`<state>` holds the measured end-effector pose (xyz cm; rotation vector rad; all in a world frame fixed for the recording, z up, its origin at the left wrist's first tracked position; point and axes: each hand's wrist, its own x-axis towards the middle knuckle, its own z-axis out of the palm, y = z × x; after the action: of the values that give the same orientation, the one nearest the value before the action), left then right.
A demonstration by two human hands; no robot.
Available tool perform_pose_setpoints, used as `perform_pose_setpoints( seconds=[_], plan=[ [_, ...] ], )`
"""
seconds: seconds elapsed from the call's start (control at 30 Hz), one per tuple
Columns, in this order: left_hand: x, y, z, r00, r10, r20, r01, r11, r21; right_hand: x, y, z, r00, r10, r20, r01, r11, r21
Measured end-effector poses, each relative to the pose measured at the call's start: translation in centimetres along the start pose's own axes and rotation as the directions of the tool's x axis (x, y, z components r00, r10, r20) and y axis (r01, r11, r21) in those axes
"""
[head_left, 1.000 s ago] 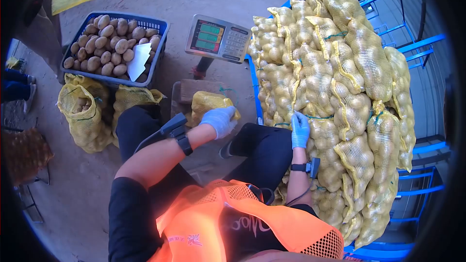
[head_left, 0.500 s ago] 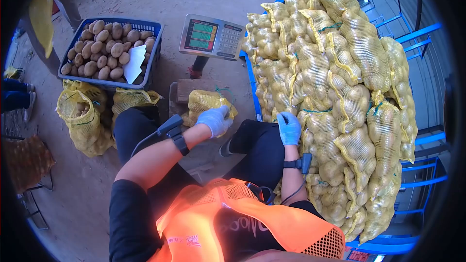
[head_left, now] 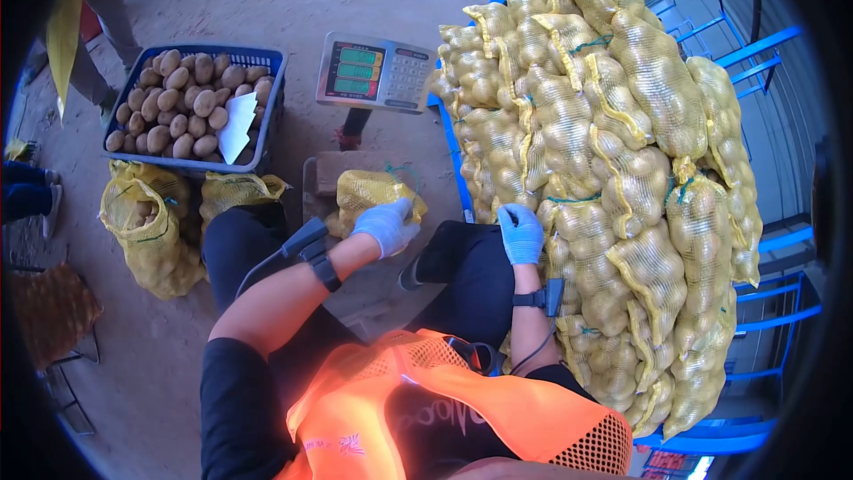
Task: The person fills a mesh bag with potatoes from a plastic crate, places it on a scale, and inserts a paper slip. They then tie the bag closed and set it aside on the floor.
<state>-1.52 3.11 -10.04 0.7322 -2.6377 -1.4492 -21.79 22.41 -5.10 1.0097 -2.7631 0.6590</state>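
My left hand (head_left: 386, 228), in a pale blue glove, grips the edge of a yellow mesh bag (head_left: 362, 191) with closed fingers. This bag stands on the scale's platform (head_left: 311, 204), and a green drawstring (head_left: 404, 171) loops up from its top. Part of the bag is hidden behind the hand. My right hand (head_left: 521, 234), gloved too, is held above my right knee, close to the stacked bags. Its fingers are drawn together, and I cannot make out anything in them.
The scale's display (head_left: 376, 72) stands behind the platform. At left, a blue crate (head_left: 191, 166) holds potatoes and white paper, with open mesh bags (head_left: 151, 231) in front. Filled potato bags (head_left: 613, 187) are piled on a blue-framed cart (head_left: 746, 431) at right. A person's legs (head_left: 107, 18) show at upper left.
The view has shifted slightly, so the crate and scale sit a little lower and further left. Both hands keep nearly the same places, the left still at the mesh bag.
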Motion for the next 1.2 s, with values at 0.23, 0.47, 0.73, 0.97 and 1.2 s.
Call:
perform_pose_setpoints(
  seconds=[0.23,0.47,0.73,0.97,1.2],
  plan=[
    [-0.1,0.0,0.2,1.0,-0.006,0.003,0.006,1.0,-0.001,-0.2,0.4,0.2,1.0,-0.027,-0.016,0.027,1.0,0.01],
    [0.0,0.5,-0.6,0.996,0.002,-0.094,-0.009,0.998,-0.069,-0.2,0.6,0.2,1.0,0.001,-0.016,-0.001,1.0,0.004],
    [0.9,1.4,-11.0,0.625,-0.138,-0.769,-0.579,0.578,-0.574,0.3,2.2,1.3,0.976,0.068,-0.207,0.03,0.898,0.438],
    [2.0,-2.9,-12.5,0.47,-0.156,-0.869,-0.467,0.791,-0.395,1.3,-0.9,1.6,0.951,0.135,-0.278,0.069,0.783,0.618],
    [1.9,0.3,-8.5,0.78,0.176,-0.6,-0.116,0.984,0.138,3.3,-8.6,6.4,0.974,-0.048,0.221,-0.152,0.582,0.798]
  ],
)
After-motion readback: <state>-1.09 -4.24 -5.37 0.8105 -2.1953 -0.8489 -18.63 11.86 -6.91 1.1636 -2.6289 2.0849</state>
